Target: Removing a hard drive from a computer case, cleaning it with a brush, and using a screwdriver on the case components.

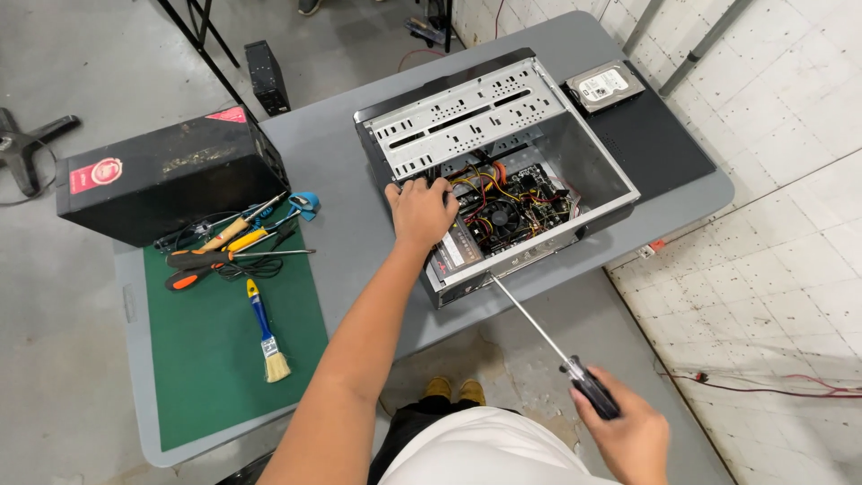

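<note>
An open computer case (597, 162) lies on its side on the grey table (350, 216), showing a circuit board with a round fan (496, 217) and coloured cables. My left hand (419, 211) reaches into the case's left part, fingers curled down among the cables; what they touch is hidden. My right hand (627, 434) is low at the near right, off the table, gripping the black handle of a long screwdriver (539, 328). Its thin shaft points up-left, the tip near the case's front edge.
A green mat (215, 359) carries several screwdrivers (215, 260) and a small brush (268, 337). A black box-shaped unit (162, 175) stands at the table's left. A hard drive (604, 87) lies on a black side panel (660, 144) at the right. Tiled floor lies beyond.
</note>
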